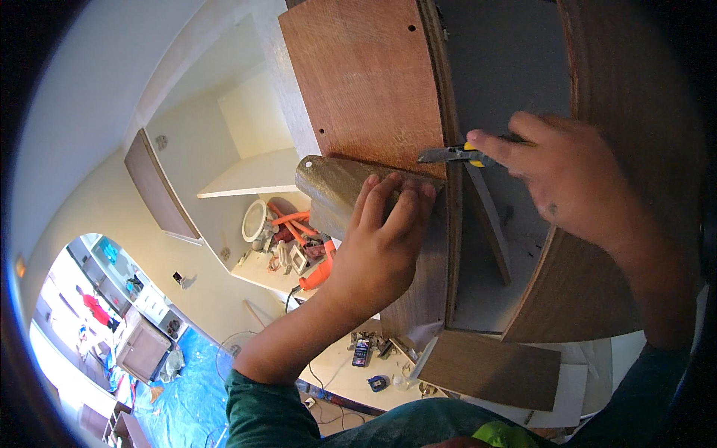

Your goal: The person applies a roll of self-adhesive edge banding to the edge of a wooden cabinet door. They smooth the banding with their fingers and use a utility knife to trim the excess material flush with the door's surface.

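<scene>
My left hand [381, 250] presses its bent fingertips onto a flat, dull grey-brown plate [328, 183] with a rounded end and a small hole, holding it against a reddish-brown wood panel [366, 82]. The plate's upper edge crosses the panel. In my right hand [571, 172] is a utility knife [448, 154] with yellow and black parts, its blade out and pointing left. The blade tip is just above the plate's right end, near the panel's edge; I cannot tell whether it touches. My fingers hide part of the plate, and my right hand covers most of the knife's handle.
An open cabinet compartment [493, 75] lies right of the panel. Left, a white shelf [246, 181] sits above an orange power tool [320, 272] and fittings. Below are a phone [361, 352], a tape measure [379, 383] and a loose brown board [493, 369]. A person in red [95, 306] stands far off.
</scene>
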Demonstrator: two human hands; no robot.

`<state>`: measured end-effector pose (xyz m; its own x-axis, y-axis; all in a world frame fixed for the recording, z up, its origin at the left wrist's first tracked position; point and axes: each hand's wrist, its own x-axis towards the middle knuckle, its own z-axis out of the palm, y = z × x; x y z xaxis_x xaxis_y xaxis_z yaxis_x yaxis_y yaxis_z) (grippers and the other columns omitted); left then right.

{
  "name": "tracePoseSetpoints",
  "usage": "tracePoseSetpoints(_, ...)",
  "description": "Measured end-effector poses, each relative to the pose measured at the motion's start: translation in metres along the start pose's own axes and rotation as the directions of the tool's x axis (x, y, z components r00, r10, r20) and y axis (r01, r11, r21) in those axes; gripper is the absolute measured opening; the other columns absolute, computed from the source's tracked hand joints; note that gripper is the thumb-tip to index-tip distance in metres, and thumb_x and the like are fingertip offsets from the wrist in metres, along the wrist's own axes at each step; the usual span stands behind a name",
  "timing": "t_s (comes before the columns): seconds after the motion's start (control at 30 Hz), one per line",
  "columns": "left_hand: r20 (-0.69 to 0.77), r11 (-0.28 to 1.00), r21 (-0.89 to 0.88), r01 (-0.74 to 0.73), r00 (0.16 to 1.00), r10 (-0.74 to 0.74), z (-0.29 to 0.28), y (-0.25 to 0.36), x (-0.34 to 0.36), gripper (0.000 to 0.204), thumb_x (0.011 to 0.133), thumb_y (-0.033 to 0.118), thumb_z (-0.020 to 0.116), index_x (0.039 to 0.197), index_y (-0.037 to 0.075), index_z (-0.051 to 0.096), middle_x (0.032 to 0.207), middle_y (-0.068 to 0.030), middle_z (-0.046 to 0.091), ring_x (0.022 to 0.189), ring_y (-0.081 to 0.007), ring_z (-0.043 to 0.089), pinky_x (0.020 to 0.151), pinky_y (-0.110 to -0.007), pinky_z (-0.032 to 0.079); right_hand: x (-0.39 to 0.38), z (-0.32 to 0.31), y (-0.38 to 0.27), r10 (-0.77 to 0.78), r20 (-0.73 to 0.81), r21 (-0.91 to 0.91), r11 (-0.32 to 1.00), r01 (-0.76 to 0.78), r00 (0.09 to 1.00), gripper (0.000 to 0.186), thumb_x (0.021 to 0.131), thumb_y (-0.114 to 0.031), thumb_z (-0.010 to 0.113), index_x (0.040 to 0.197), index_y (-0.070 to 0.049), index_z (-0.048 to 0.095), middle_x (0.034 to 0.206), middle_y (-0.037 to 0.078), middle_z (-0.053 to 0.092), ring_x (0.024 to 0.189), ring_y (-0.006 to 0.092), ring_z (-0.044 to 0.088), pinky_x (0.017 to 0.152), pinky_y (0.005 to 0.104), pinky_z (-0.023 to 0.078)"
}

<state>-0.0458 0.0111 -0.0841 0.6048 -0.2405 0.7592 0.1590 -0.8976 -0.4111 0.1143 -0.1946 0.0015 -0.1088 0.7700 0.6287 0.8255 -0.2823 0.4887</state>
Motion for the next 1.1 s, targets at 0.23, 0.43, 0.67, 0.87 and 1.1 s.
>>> tracePoseSetpoints(0.23,0.014,1.0,0.008,0.025,1.0,-0.025,0.004,0.004,-0.005,0.066,0.072,0.0,0.06,0.138,0.001,0.058,0.131,-0.0188,0.055,0.128,-0.0413,0.051,0.114,-0.057,0.04,0.026,0.015,-0.024,-0.022,0.05,-0.048,0.999,0.024,0.999,0.061,0.088,-0.002,0.064,0.145,-0.02,0.056,0.107,0.009,0.056,0.092,0.024,0.06,0.082,0.0401,0.052)
tracePoseSetpoints(0.43,-0.023,1.0,0.017,0.025,0.999,-0.024,0.011,0.005,-0.011,0.064,0.074,0.003,0.06,0.138,0.0,0.059,0.132,-0.0196,0.055,0.128,-0.0421,0.051,0.114,-0.058,0.04,0.021,0.016,-0.024,-0.028,0.124,-0.028,0.999,0.031,0.992,0.066,0.086,-0.001,0.066,0.147,-0.022,0.054,0.108,0.008,0.056,0.097,0.0238,0.059,0.086,0.0406,0.051)
tracePoseSetpoints(0.67,-0.025,1.0,0.021,-0.008,1.0,0.008,0.008,0.003,-0.012,0.062,0.074,0.006,0.061,0.136,0.0,0.06,0.131,-0.0195,0.056,0.127,-0.042,0.052,0.113,-0.057,0.04,-0.004,-0.013,0.001,-0.002,0.293,-0.164,0.985,0.052,0.956,0.069,0.084,-0.001,0.068,0.147,-0.024,0.053,0.108,0.006,0.056,0.099,0.0216,0.058,0.09,0.0408,0.048)
tracePoseSetpoints(0.87,-0.03,1.0,0.012,0.009,1.0,-0.009,0.008,0.004,-0.014,0.062,0.074,0.005,0.06,0.136,0.0,0.06,0.132,-0.0192,0.056,0.128,-0.0411,0.052,0.113,-0.057,0.04,-0.014,-0.026,0.005,0.015,0.208,-0.215,0.976,0.031,0.978,0.07,0.084,-0.002,0.07,0.147,-0.024,0.053,0.108,0.006,0.057,0.098,0.0221,0.058,0.089,0.0406,0.049)
tracePoseSetpoints(1.1,-0.05,1.0,-0.005,0.028,0.998,-0.029,0.014,0.007,-0.014,0.063,0.074,0.003,0.059,0.137,0.001,0.059,0.133,-0.0185,0.055,0.129,-0.0408,0.051,0.114,-0.058,0.039,0.036,-0.003,-0.01,-0.053,0.069,-0.109,0.992,0.06,0.996,0.058,0.091,-0.003,0.062,0.146,-0.022,0.055,0.106,0.009,0.057,0.093,0.024,0.06,0.084,0.0412,0.051)
